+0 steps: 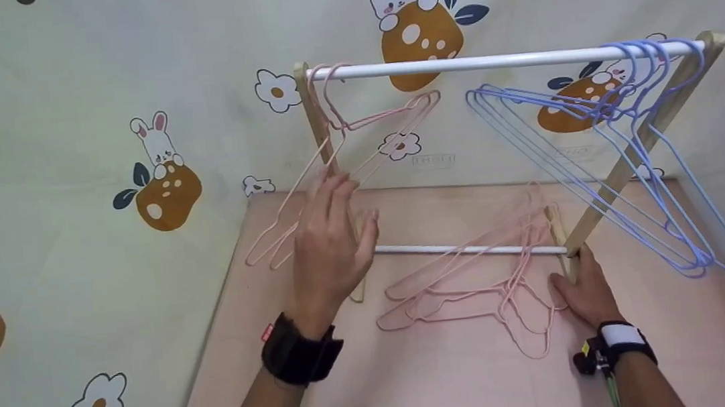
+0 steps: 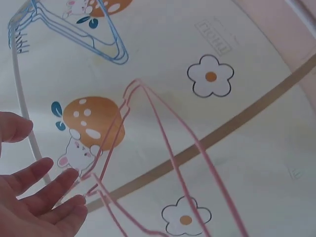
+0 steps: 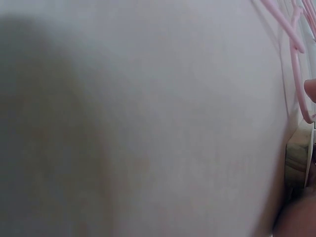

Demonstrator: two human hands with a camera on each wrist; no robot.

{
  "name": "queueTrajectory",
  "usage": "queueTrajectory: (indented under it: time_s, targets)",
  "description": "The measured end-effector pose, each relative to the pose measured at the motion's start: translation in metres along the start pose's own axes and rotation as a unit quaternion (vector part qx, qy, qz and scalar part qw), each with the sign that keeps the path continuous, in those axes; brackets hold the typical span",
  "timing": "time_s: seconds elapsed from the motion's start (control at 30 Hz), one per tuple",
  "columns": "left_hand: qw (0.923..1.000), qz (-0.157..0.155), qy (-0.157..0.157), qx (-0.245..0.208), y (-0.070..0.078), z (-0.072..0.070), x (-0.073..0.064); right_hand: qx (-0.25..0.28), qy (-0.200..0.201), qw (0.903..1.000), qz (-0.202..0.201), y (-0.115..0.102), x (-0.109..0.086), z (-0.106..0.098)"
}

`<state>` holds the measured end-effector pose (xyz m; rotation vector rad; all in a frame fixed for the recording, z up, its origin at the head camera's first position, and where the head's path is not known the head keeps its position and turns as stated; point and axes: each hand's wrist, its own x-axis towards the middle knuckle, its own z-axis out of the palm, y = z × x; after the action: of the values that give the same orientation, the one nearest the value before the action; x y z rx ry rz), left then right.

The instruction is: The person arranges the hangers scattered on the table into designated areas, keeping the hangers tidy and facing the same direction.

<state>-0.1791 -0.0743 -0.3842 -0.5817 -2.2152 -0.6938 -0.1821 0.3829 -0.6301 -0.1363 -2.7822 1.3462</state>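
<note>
A garment rack [image 1: 456, 64] with white rails and wooden sides stands on a pink surface. Two pink hangers [image 1: 433, 95] hang at its left end; several blue hangers [image 1: 639, 112] hang at its right. My left hand [image 1: 329, 240] is raised in front of the pink pair, fingers extended and apart, holding nothing. In the left wrist view those fingertips come close to the pink wires [image 2: 203, 153]; contact is unclear. Low on the right, my right hand [image 1: 591, 294] grips the rack's foot, whose wooden end [image 3: 297, 160] appears in the right wrist view.
Several loose pink hangers [image 1: 503, 290] lie overlapping on the pink surface [image 1: 462, 382], beside my right hand and under the lower rail [image 1: 431, 248]. A pale wall covering [image 1: 200, 65] with rabbits and flowers rises behind and at the left.
</note>
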Motion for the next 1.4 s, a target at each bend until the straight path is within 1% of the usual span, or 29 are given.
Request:
queueTrajectory:
  time_s: [0.13,0.23,0.33,0.43,0.53,0.63,0.77,0.83,0.9,1.03,1.13,1.27,1.4]
  targets:
    - [0.9992,0.033,-0.022,-0.002,0.007,0.022,-0.017,0.002,-0.002,1.0,0.004,-0.001,0.0,-0.001]
    - [0.998,0.035,-0.053,-0.006,0.013,0.041,-0.031,0.001,-0.004,0.9999,0.012,-0.001,0.0,-0.001]
    - [0.995,0.031,-0.094,0.005,0.016,0.062,-0.049,-0.002,-0.007,0.9997,0.021,-0.002,0.0,0.0]
    - [0.9891,0.027,-0.142,0.026,0.017,0.083,-0.068,-0.006,-0.013,0.9994,0.03,-0.003,-0.002,0.0]
    - [0.9827,0.024,-0.18,0.034,0.017,0.102,-0.083,-0.007,-0.015,0.9993,0.035,-0.003,-0.002,0.0]
    - [0.9788,0.028,-0.2,0.035,0.017,0.119,-0.096,-0.007,-0.014,0.9992,0.036,-0.003,0.0,0.0]
    - [0.9758,0.045,-0.209,0.045,0.015,0.138,-0.109,-0.007,-0.008,0.9995,0.031,-0.001,0.001,0.0]
    - [0.9728,0.052,-0.219,0.054,0.015,0.146,-0.114,-0.006,-0.002,0.9997,0.024,0.0,0.001,0.001]
    - [0.9683,0.056,-0.235,0.063,0.015,0.153,-0.119,-0.003,0.004,0.9998,0.018,0.001,0.001,0.002]
    - [0.9572,0.047,-0.28,0.058,0.018,0.164,-0.126,0.001,0.008,0.9999,0.012,0.002,0.0,0.002]
    - [0.9512,0.036,-0.303,0.05,0.019,0.17,-0.13,-0.004,0.002,0.9998,0.021,0.0,0.0,0.001]
    - [0.944,0.028,-0.325,0.049,0.021,0.176,-0.133,-0.014,-0.006,0.9992,0.037,-0.003,-0.001,0.0]
    - [0.9324,0.017,-0.357,0.052,0.022,0.181,-0.135,-0.015,-0.01,0.999,0.042,-0.006,-0.001,0.001]
